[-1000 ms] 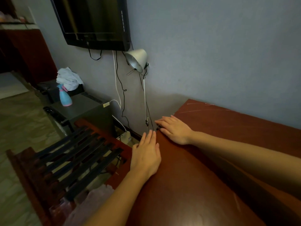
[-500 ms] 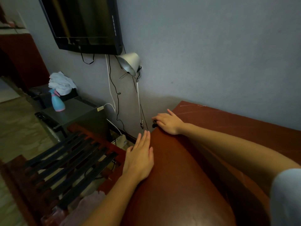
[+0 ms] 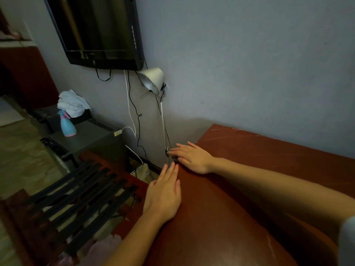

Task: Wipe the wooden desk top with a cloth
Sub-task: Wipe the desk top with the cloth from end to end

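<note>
Reddish-brown wood fills the near view: the desk top (image 3: 240, 217), one slab, bare and glossy, with pale scratches toward its far edge. My left hand (image 3: 163, 196) lies palm down on its left edge, fingers straight and close together, holding nothing. At about 1 o'clock from it, my right hand (image 3: 194, 158) rests flat on the desk's far left corner, fingers straight and slightly spread, also gripping nothing. Its fingertips reach the foot of the lamp (image 3: 152, 80) stem, and I cannot tell whether they touch the small dark clamp there. My two hands lie near each other but apart.

At 9 o'clock from my left hand stands one dark slatted chair (image 3: 73, 200), below the desk edge. Beyond it, at 10 o'clock and well apart from both hands, one white cloth (image 3: 74, 103) lies crumpled on a dark box. Just in front of it, one blue spray bottle (image 3: 67, 126) stands upright on a grey cabinet (image 3: 90, 137). Farthest off, at 11 o'clock, one black television (image 3: 99, 29) hangs on the wall, the single lamp's shade just below its corner.
</note>
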`<state>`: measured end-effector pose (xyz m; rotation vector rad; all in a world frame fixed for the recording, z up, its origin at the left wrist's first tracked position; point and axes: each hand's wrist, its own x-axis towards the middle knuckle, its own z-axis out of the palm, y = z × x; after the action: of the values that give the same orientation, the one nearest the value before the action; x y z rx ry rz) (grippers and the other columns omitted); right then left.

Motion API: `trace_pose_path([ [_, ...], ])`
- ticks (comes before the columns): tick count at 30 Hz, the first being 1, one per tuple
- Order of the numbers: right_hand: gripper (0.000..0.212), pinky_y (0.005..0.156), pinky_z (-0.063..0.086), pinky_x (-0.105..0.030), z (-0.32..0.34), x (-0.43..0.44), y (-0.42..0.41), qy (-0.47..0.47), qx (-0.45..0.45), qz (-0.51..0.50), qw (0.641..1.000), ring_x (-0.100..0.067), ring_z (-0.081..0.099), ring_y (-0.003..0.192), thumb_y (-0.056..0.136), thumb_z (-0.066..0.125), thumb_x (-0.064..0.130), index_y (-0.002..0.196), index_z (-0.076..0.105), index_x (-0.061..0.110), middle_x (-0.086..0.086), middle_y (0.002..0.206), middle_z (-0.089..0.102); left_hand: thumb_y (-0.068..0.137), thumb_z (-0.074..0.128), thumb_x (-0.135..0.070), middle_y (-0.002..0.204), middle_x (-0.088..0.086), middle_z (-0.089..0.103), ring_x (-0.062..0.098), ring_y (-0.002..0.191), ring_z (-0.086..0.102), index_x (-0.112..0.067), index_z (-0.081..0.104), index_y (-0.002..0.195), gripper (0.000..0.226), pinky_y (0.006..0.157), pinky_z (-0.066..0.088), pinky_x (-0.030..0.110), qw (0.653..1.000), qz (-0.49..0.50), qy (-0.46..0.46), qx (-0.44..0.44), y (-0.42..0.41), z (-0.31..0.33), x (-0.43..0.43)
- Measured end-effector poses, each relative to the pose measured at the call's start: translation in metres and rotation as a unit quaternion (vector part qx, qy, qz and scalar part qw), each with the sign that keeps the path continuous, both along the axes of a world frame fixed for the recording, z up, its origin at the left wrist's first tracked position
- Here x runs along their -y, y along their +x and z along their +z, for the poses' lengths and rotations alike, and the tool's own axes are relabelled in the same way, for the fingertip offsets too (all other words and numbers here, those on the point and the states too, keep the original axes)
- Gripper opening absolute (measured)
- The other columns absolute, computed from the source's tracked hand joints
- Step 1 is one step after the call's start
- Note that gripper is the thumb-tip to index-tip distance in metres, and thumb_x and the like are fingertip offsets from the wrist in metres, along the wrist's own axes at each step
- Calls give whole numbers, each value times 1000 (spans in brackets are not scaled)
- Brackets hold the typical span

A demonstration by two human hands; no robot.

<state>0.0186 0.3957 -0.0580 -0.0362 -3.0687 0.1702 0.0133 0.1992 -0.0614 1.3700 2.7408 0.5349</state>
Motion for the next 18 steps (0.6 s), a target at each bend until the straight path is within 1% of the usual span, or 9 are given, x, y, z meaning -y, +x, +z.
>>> trace_pose_path([
  [3, 45, 117, -1, -35, 3, -16, -10, 9, 3, -26, 1000, -11, 10, 147, 104, 26, 28, 149, 27, 26, 5, 156, 26, 104, 18, -35, 160, -13, 1, 4, 146, -3, -29, 4, 153, 51, 115, 16, 28, 1000, -3, 3, 3, 0, 2, 0],
  [7, 45, 117, 2, -35, 4, -42, -9, 10, 1, -108, 994, -14, 11, 147, 105, 23, 29, 149, 27, 24, 3, 157, 25, 105, 19, -34, 159, -14, 1, 3, 146, -2, -29, 5, 153, 51, 115, 16, 27, 1000, -5, 7, 7, 1, 2, 0],
  [9, 47, 118, 2, -35, 2, -50, -3, 10, -1, -145, 989, -14, 9, 147, 105, 22, 30, 151, 25, 21, 2, 158, 23, 105, 19, -34, 159, -14, 1, 3, 146, -1, -30, 5, 153, 51, 115, 17, 28, 1000, -3, 10, 10, 0, 0, 0],
  [11, 48, 118, 2, -33, 0, -48, 2, 14, 2, -161, 987, -13, 6, 147, 105, 21, 31, 152, 19, 19, 2, 159, 17, 104, 19, -35, 159, -14, 2, 3, 146, -1, -30, 6, 153, 51, 115, 18, 29, 1000, -2, 12, 15, -1, -1, 0],
  [14, 50, 118, 2, -32, 0, -35, 13, 13, 3, -156, 988, -13, 3, 148, 105, 22, 31, 153, 15, 19, 1, 160, 13, 104, 20, -35, 159, -14, 3, 4, 146, 1, -30, 7, 153, 51, 115, 19, 30, 1000, 0, 15, 14, 0, -2, 0],
  [18, 49, 117, 0, -30, -5, -11, 23, 20, -11, -66, 998, -12, 5, 147, 104, 26, 30, 152, 18, 21, 3, 159, 16, 104, 20, -35, 160, -13, 5, 4, 146, 0, -29, 8, 153, 51, 115, 19, 29, 1000, 6, 20, 7, 0, -1, -1],
])
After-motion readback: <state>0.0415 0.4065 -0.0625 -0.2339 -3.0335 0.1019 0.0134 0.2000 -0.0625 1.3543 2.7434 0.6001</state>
